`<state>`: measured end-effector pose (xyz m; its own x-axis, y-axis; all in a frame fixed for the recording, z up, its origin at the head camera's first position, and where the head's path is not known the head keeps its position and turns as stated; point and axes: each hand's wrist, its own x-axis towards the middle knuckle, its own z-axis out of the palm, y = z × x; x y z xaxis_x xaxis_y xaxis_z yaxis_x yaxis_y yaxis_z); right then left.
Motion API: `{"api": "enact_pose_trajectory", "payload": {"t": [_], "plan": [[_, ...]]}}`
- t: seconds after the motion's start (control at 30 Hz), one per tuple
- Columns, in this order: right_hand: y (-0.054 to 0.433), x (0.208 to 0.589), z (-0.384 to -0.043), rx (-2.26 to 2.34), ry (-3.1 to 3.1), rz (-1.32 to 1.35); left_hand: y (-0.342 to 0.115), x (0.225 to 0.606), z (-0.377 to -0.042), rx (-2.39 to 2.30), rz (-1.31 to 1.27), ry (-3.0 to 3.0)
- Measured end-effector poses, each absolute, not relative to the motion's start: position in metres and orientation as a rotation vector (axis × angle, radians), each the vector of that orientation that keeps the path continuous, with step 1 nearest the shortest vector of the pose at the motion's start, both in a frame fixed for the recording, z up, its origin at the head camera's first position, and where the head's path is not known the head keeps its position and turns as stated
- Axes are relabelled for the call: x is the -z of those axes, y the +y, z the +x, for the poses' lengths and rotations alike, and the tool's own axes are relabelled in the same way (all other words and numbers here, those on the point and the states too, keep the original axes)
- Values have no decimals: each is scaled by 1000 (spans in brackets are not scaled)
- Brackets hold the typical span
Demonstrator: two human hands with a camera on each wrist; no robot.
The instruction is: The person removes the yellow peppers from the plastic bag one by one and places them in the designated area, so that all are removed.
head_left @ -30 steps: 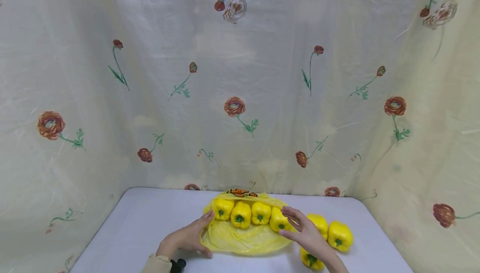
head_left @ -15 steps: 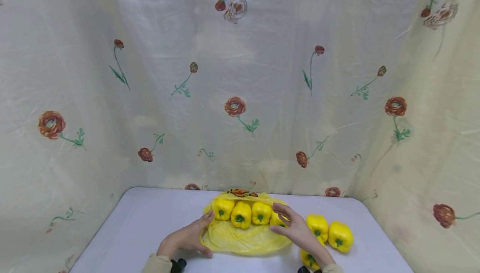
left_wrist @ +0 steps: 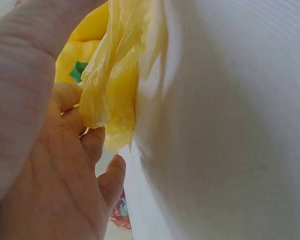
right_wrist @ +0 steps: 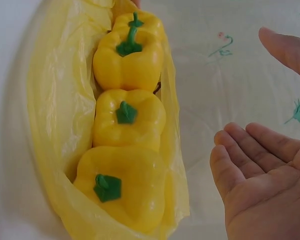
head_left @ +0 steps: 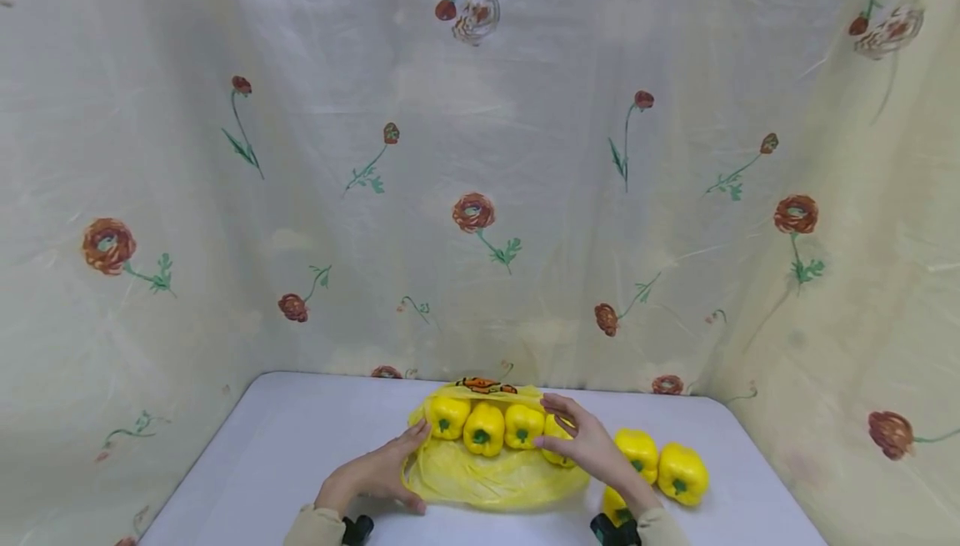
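Note:
A yellow plastic bag (head_left: 491,479) lies on its side on the white table in the head view, its mouth gaping toward me. Several yellow bell peppers (head_left: 483,429) with green stems sit in a row inside it. At the bag's left end my left hand (head_left: 378,467) spreads its thumb and fingers; in the left wrist view the fingers (left_wrist: 92,142) touch the bag's edge, with thumb apart from them. My right hand (head_left: 588,444) hovers over the bag's right end, partly covering the rightmost pepper. The right wrist view shows its fingers (right_wrist: 227,170) and thumb apart, holding nothing.
Outside the bag, to the right, lie more yellow peppers (head_left: 681,474); one is partly hidden behind my right wrist. A flower-patterned curtain (head_left: 480,154) hangs behind and along both sides of the white table (head_left: 300,421).
My right hand has moved left, away from the loose peppers and farther over the bag's right end. My left hand has stayed at the bag's left end.

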<state>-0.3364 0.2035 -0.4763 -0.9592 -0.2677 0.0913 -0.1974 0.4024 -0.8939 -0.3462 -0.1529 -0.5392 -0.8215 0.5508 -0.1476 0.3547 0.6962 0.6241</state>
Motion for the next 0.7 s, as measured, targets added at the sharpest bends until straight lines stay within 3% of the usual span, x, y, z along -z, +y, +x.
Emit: {"api": "enact_pose_trajectory", "payload": {"t": [0.7], "plan": [[222, 483, -352, 1581, 2559, -370, -154, 543, -350, -857, 717, 2585]]}}
